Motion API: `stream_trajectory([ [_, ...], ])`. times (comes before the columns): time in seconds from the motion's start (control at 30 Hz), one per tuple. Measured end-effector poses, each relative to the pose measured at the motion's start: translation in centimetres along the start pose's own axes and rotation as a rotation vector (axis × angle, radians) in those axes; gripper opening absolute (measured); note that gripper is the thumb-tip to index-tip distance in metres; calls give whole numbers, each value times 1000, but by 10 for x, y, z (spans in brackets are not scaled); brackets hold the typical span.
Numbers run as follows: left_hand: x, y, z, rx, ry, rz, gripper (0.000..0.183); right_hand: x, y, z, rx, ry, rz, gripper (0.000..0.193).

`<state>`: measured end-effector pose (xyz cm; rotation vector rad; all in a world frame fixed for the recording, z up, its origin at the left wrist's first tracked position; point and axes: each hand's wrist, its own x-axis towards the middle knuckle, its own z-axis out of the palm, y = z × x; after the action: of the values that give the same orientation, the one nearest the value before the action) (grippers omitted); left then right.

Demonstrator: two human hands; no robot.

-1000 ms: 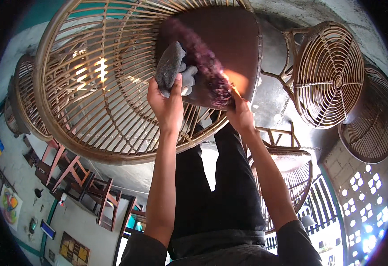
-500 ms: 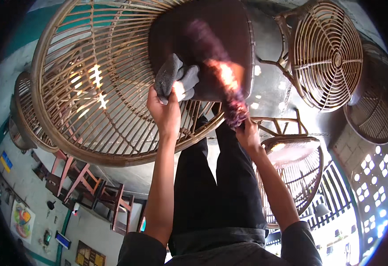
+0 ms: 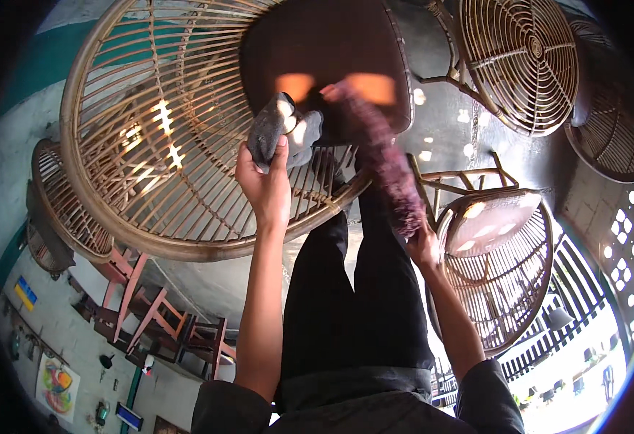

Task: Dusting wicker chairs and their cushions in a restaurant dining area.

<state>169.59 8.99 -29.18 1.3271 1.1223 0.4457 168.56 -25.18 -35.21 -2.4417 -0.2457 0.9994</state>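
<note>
My left hand (image 3: 267, 181) is closed round a bunched dark grey cloth (image 3: 276, 132), raised in front of the large round rattan chair (image 3: 143, 249). In my right hand (image 3: 424, 246) is the lower end of a long, fluffy purple duster (image 3: 389, 163), slanting up and left over the chair's dark brown seat cushion (image 3: 324, 43). Motion blurs the duster, and whether its far end touches the cushion I cannot tell. Patches of sunlight fall on the cloth and the cushion. My fingers hide the duster's grip.
A round rattan piece with concentric rings (image 3: 536, 48) stands at the far right. Nearer on the right is a rattan chair with a pale seat (image 3: 494, 224). Another rattan chair (image 3: 71, 199) stands on the left, with wooden chairs (image 3: 154, 318) below it along the wall.
The duster has swung down and to the right, with my right hand lower and further right. My left hand keeps the cloth almost in place. The view has shifted slightly.
</note>
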Motion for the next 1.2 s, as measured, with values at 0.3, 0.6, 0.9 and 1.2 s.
stream_trajectory([
  [0.3, -19, -12, 6, 90, -66, -21, 21, -28, 29, 3, 33, 117, -26, 65],
  [0.6, -26, -14, 62, 175, -124, 39, 20, -17, 45, -19, 122, 34, 66, 66],
  [0.9, -4, 2, 112, -34, -157, 96, 21, 47, 8, -30, 355, 149, -6, 49],
  [1.2, 37, 1, 91, 129, -141, 87, 27, 124, -72, -26, 392, 142, -75, 54],
])
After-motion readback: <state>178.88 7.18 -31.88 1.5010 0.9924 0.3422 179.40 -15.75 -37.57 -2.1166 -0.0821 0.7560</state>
